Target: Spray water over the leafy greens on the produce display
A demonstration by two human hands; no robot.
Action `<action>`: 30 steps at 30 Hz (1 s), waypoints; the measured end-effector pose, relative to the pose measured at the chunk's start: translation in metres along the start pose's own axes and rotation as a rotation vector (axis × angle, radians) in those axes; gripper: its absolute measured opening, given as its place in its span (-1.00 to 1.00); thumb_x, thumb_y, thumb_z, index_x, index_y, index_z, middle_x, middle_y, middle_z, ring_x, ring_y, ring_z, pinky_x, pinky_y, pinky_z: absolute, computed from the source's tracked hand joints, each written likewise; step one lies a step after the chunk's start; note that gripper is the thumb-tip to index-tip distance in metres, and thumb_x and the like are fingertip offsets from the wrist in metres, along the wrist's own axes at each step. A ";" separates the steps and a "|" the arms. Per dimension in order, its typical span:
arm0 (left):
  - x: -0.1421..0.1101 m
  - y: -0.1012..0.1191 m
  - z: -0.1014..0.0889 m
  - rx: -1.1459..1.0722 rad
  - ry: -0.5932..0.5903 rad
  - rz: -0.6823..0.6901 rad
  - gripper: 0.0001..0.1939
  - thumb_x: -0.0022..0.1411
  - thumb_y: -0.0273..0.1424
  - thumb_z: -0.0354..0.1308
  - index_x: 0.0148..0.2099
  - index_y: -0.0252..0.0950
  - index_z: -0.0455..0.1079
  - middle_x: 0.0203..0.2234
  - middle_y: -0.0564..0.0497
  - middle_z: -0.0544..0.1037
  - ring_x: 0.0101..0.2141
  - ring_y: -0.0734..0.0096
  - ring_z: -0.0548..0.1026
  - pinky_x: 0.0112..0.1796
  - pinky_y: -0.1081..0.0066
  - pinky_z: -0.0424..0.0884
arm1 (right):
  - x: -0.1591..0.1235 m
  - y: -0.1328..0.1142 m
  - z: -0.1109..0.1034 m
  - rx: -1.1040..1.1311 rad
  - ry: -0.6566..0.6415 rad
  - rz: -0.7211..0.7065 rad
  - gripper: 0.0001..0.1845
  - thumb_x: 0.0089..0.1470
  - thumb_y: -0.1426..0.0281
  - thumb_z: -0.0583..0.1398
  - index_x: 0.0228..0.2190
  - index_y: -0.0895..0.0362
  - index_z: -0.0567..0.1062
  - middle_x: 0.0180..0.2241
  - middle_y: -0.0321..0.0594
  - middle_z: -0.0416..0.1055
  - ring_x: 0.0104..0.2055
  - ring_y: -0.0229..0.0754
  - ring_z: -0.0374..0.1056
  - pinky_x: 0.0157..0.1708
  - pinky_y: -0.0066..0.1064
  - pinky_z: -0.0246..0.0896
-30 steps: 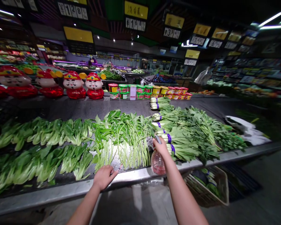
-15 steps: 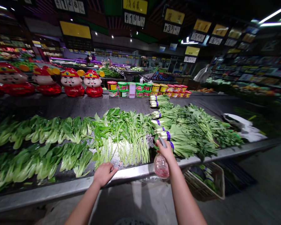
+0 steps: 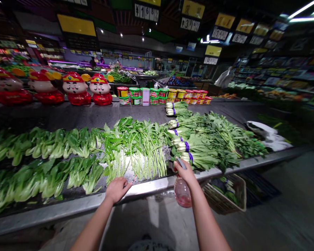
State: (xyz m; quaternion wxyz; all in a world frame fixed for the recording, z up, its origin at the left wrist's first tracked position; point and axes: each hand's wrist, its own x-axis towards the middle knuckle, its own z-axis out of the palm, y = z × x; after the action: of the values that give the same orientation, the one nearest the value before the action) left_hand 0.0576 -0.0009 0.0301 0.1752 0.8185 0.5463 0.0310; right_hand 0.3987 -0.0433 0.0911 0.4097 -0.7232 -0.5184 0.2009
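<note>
My right hand [image 3: 184, 170] is wrapped round the grey top of a clear spray bottle [image 3: 182, 193] with pinkish liquid low inside. The bottle hangs upright in front of the metal rim [image 3: 151, 183] of the display shelf. On that same rim my left hand [image 3: 118, 190] rests palm down, its thumb apart from the fingers and nothing in it. Loose leafy greens with long stems [image 3: 141, 146] lie just beyond, between both hands. Closest to the bottle are bundles of greens tied with purple bands [image 3: 196, 157]. Rows of bok choy [image 3: 54, 177] lie to the left.
Red figurines [image 3: 101, 90] and stacked tubs [image 3: 154, 96] line the back ledge. Below the shelf, at right, stands a crate [image 3: 240, 198] with more greens. A white bag [image 3: 277, 144] lies at the right end. Price signs [image 3: 146, 13] hang overhead.
My right hand and the spray bottle have moved slightly down and toward me. The left hand stays on the rim. The view has shifted a little.
</note>
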 end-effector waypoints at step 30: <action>0.002 -0.005 0.007 0.026 0.022 -0.010 -0.40 0.23 0.07 -0.27 -0.37 -0.26 0.41 -0.36 -0.08 0.48 -0.26 0.23 0.42 -0.27 0.34 0.23 | -0.034 -0.015 0.039 0.056 -0.379 -0.032 -0.61 -0.01 0.06 0.07 -0.53 0.11 0.42 -0.58 -0.25 0.39 -0.45 -0.18 0.32 -0.42 -0.38 0.24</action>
State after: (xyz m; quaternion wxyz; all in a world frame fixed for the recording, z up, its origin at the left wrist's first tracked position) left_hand 0.0557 0.0005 0.0213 0.1585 0.8176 0.5526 0.0322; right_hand 0.3493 -0.0579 0.0755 0.3280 -0.6523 -0.5920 0.3413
